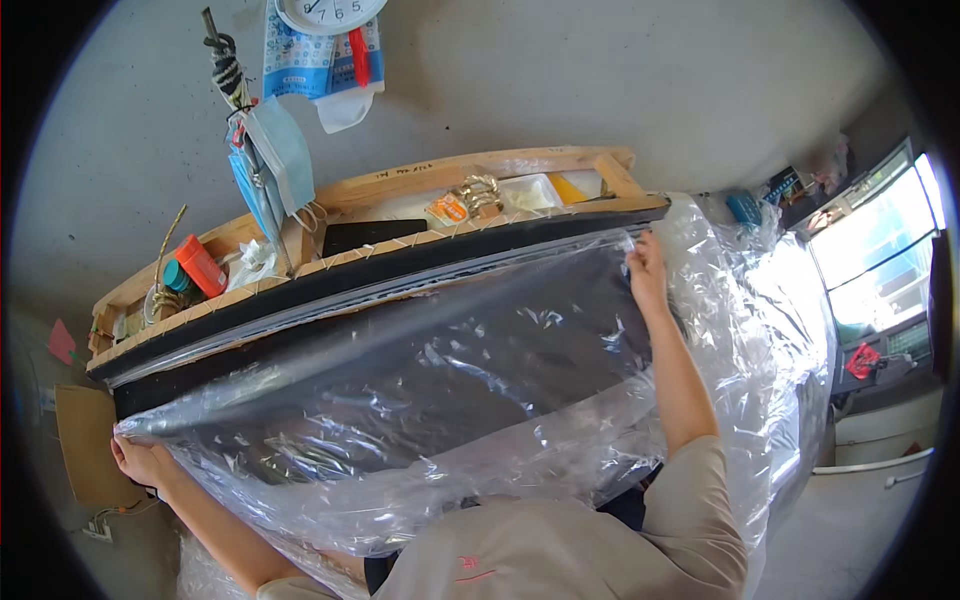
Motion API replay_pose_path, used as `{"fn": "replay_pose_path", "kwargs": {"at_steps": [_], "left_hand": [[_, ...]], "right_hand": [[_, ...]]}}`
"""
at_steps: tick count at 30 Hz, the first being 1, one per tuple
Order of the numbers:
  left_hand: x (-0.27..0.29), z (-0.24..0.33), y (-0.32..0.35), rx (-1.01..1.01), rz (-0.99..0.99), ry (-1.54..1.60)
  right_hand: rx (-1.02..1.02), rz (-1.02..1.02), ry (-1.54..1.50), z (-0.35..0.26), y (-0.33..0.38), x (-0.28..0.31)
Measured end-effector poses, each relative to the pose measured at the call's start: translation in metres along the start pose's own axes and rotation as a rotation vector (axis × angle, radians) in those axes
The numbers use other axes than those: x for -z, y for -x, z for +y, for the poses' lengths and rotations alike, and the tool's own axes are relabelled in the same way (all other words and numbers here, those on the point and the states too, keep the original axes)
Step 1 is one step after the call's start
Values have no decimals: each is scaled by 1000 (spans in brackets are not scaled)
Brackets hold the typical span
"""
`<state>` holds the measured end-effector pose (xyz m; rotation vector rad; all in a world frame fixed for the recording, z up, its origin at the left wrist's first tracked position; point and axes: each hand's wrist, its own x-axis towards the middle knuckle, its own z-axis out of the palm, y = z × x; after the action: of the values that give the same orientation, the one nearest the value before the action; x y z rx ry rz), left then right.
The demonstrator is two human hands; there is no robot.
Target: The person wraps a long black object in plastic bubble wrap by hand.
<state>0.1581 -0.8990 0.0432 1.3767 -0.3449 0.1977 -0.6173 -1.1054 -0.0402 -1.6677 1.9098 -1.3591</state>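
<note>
Now, over on the left, the left hand (143,462) is pinching the corner of a big clear crinkly plastic sheet (480,400), fingers closed on its edge. That film is spreading across a long black panel (330,300) below a wooden shelf (380,190) of clutter. It looks light, limp and slippery, so edges and corners seem the best holds. Far right, the right hand (648,272) is gripping the sheet's upper edge.
</note>
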Motion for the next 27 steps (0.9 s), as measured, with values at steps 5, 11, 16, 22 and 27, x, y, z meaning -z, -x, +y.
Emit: {"fn": "replay_pose_path", "kwargs": {"at_steps": [5,11,16,22,27], "left_hand": [[-31,48,116,-935,-706,-573],[92,-44,63,-620,-750,-1343],[31,-5,104,-370,-906,-849],[-86,112,402,-260,-1580,-124],[-29,51,287,-208,-1544,-373]], "right_hand": [[106,21,-9,13,11,-2],[86,-251,-156,-108,113,-31],[95,-278,-312,-159,185,-55],[548,-395,-12,-161,140,-23],[150,17,853,-60,116,58]]}}
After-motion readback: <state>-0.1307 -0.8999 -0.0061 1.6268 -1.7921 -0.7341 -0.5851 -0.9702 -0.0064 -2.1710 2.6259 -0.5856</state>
